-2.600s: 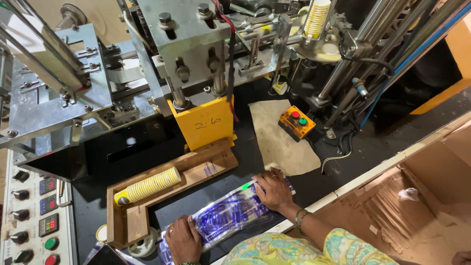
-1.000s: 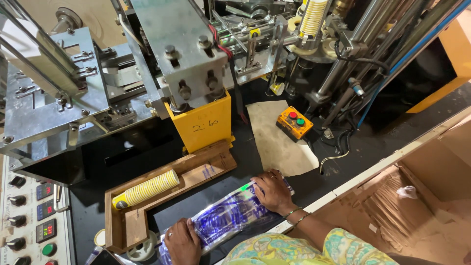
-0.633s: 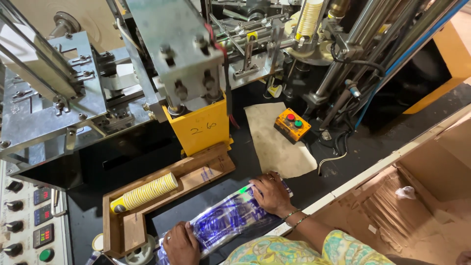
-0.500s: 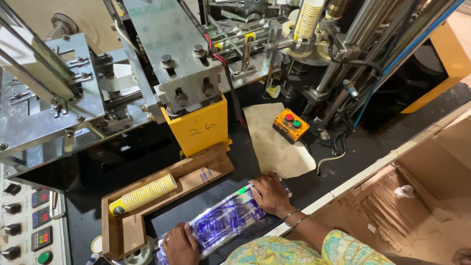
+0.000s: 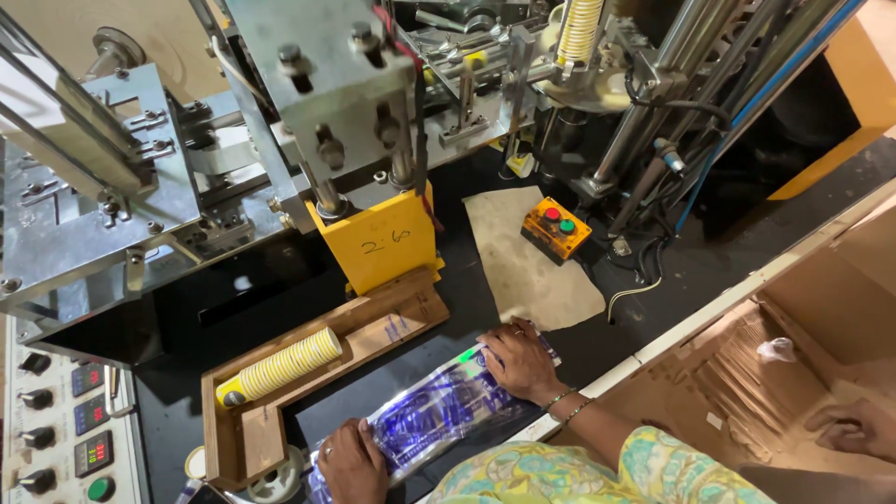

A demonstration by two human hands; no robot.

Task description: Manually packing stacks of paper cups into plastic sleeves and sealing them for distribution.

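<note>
A long clear plastic sleeve with blue print [image 5: 439, 415], filled with stacked cups, lies on the dark machine table near its front edge. My left hand [image 5: 352, 462] grips its near-left end. My right hand [image 5: 516, 359] rests closed over its far-right end. Both wrists come in from the bottom of the view. A short stack of yellow-striped paper cups [image 5: 278, 366] lies on its side in a wooden tray [image 5: 266, 439] just beyond the sleeve, apart from my hands.
A yellow block [image 5: 378, 243] and a grey metal machine head stand behind the tray. An orange button box [image 5: 555, 227] sits on brown paper [image 5: 532, 271]. A control panel [image 5: 65, 425] is at left, an open cardboard box [image 5: 775, 345] at right, with another person's hand [image 5: 854, 427] in it.
My hands stay on the sleeve's two ends. The view has shifted slightly; the sleeve and hands sit a little lower and more to the left.
</note>
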